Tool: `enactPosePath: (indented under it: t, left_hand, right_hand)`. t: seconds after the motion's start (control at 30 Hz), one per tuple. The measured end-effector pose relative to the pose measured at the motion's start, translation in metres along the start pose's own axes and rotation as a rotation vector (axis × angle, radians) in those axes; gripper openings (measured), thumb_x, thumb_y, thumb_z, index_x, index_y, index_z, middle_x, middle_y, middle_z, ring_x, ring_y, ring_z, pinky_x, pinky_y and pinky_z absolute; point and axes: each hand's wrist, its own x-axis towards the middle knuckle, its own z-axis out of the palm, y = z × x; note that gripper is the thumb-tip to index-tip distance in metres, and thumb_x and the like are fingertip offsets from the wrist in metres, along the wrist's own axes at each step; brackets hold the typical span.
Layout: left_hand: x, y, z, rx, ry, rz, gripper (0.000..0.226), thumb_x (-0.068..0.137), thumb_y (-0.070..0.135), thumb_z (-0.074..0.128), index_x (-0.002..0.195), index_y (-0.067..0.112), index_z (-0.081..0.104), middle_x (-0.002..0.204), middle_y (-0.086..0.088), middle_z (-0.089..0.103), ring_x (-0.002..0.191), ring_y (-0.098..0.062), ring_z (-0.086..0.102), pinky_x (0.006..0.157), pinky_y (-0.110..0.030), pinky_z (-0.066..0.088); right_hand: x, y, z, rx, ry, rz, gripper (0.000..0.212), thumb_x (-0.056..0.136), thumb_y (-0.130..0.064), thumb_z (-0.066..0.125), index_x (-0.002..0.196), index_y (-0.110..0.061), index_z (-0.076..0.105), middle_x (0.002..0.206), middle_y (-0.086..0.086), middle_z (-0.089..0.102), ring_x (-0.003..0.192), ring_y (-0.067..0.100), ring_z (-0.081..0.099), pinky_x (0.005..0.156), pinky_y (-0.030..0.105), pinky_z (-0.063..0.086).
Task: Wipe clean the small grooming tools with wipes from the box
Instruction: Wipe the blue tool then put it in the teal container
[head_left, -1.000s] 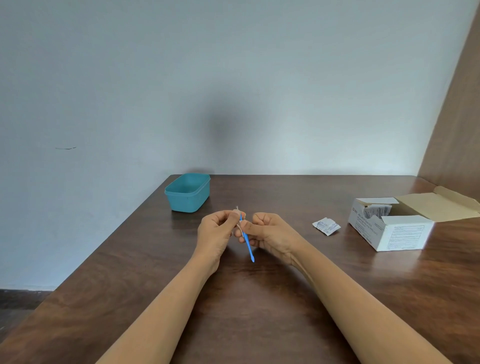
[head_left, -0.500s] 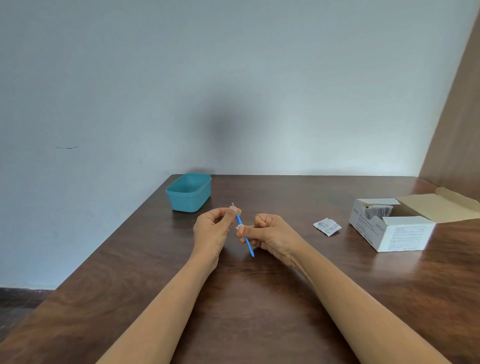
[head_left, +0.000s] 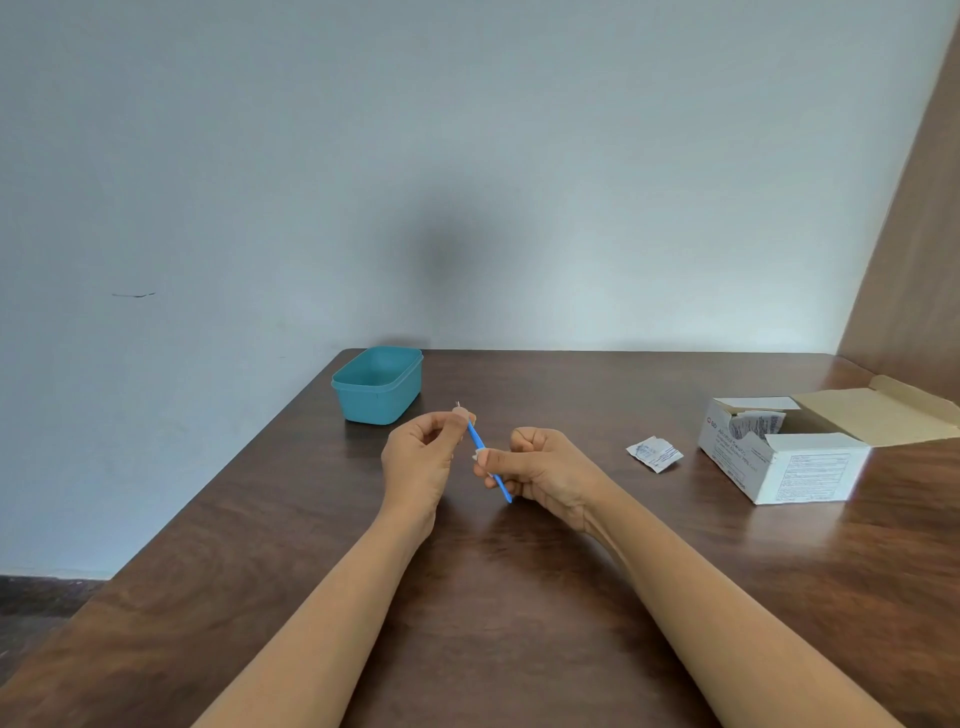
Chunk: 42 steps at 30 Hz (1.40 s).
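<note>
One slim blue grooming tool (head_left: 476, 440) is held slanted over the tabletop (head_left: 519, 597): its upper end, near the metal tip, is pinched by the left hand (head_left: 415, 462) so that it is kept steady. A small white wipe (head_left: 477, 457) is pinched round the shaft by the right hand (head_left: 545, 467), apparently for rubbing along it. The open box (head_left: 795, 467) and a torn sachet (head_left: 655, 453) are kept right of the right hand, within reach, and a teal container (head_left: 376, 400) is set beyond the left hand, perhaps for tools.

— Item one?
— Teal plastic tub (head_left: 378, 406), open-topped, at the far-left corner of the dark wooden table (head_left: 519, 597).
— Around the table?
— Pale grey wall (head_left: 467, 156) behind; brown wooden panel (head_left: 914, 260) at its right.
</note>
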Motion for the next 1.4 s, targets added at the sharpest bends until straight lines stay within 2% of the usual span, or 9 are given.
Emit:
enactPosePath:
  t: [0.1, 0.33, 0.57, 0.77, 0.9, 0.93, 1.07, 1.2, 1.4]
  left_hand:
    - [0.001, 0.001, -0.001, -0.031, 0.018, -0.008, 0.011, 0.086, 0.031, 0.068, 0.078, 0.025, 0.073, 0.083, 0.003, 0.07, 0.08, -0.008, 0.056, 0.074, -0.027, 0.049]
    - [0.007, 0.004, -0.008, -0.133, 0.077, -0.02, 0.013, 0.084, 0.031, 0.07, 0.08, 0.018, 0.073, 0.078, -0.001, 0.066, 0.077, -0.011, 0.053, 0.068, -0.024, 0.046]
    - [0.007, 0.005, -0.01, -0.177, 0.109, -0.044, 0.019, 0.085, 0.031, 0.069, 0.082, 0.013, 0.074, 0.071, 0.0, 0.061, 0.067, -0.009, 0.047, 0.061, -0.021, 0.042]
    - [0.007, 0.007, -0.01, -0.205, 0.155, -0.039, 0.018, 0.086, 0.027, 0.068, 0.087, 0.01, 0.073, 0.073, 0.003, 0.064, 0.067, -0.006, 0.05, 0.062, -0.02, 0.042]
    - [0.01, 0.009, -0.013, -0.255, 0.179, -0.051, 0.015, 0.087, 0.026, 0.068, 0.082, 0.012, 0.072, 0.069, 0.005, 0.06, 0.064, -0.006, 0.048, 0.062, -0.02, 0.042]
    - [0.01, 0.009, -0.015, -0.269, 0.18, -0.059, 0.014, 0.087, 0.025, 0.068, 0.08, 0.014, 0.072, 0.068, 0.005, 0.059, 0.063, -0.006, 0.047, 0.062, -0.02, 0.042]
    - [0.01, 0.01, -0.016, -0.313, 0.18, -0.076, 0.015, 0.087, 0.024, 0.068, 0.074, 0.017, 0.071, 0.067, 0.003, 0.056, 0.062, -0.007, 0.046, 0.062, -0.021, 0.041]
    - [0.011, 0.011, -0.017, -0.327, 0.186, -0.08, 0.015, 0.087, 0.024, 0.068, 0.075, 0.017, 0.071, 0.068, 0.004, 0.058, 0.064, -0.006, 0.047, 0.063, -0.021, 0.042]
    - [0.011, 0.011, -0.016, -0.304, 0.178, -0.062, 0.014, 0.087, 0.025, 0.068, 0.075, 0.018, 0.071, 0.07, 0.004, 0.06, 0.065, -0.007, 0.049, 0.064, -0.022, 0.043]
  right_hand:
    - [0.0, -0.001, 0.001, 0.028, -0.013, 0.013, 0.048, 0.083, -0.009, 0.07, 0.059, -0.02, 0.03, 0.075, 0.013, 0.071, 0.07, 0.019, 0.068, 0.069, 0.027, 0.049]
    - [-0.002, 0.001, 0.002, -0.015, -0.011, -0.015, 0.055, 0.077, 0.005, 0.071, 0.063, -0.021, 0.026, 0.081, 0.02, 0.07, 0.064, 0.017, 0.066, 0.057, 0.022, 0.039]
    - [-0.003, -0.002, 0.004, -0.027, -0.007, -0.013, 0.049, 0.086, -0.007, 0.067, 0.061, -0.02, 0.026, 0.075, 0.014, 0.071, 0.057, 0.014, 0.063, 0.054, 0.019, 0.041]
    - [-0.004, -0.001, 0.003, -0.028, -0.036, -0.041, 0.053, 0.079, 0.01, 0.067, 0.066, -0.021, 0.025, 0.08, 0.017, 0.072, 0.073, 0.024, 0.07, 0.054, 0.019, 0.041]
    - [-0.002, 0.004, 0.0, -0.05, -0.006, -0.065, 0.058, 0.069, 0.017, 0.07, 0.066, -0.02, 0.025, 0.074, 0.018, 0.072, 0.088, 0.032, 0.064, 0.07, 0.035, 0.043]
    - [-0.001, 0.005, 0.0, -0.059, 0.004, -0.073, 0.059, 0.069, 0.016, 0.071, 0.066, -0.02, 0.025, 0.073, 0.018, 0.072, 0.09, 0.032, 0.063, 0.07, 0.035, 0.043]
    - [0.001, 0.006, 0.0, -0.054, 0.062, -0.093, 0.057, 0.071, 0.012, 0.073, 0.063, -0.02, 0.026, 0.079, 0.024, 0.07, 0.081, 0.03, 0.062, 0.052, 0.022, 0.04]
    - [-0.001, 0.006, -0.001, -0.025, 0.043, -0.066, 0.055, 0.075, 0.01, 0.071, 0.064, -0.02, 0.026, 0.082, 0.025, 0.069, 0.07, 0.026, 0.066, 0.05, 0.021, 0.038]
    - [-0.001, 0.006, -0.002, -0.008, 0.008, -0.035, 0.052, 0.078, 0.007, 0.07, 0.064, -0.02, 0.028, 0.075, 0.016, 0.071, 0.074, 0.025, 0.07, 0.053, 0.022, 0.04]
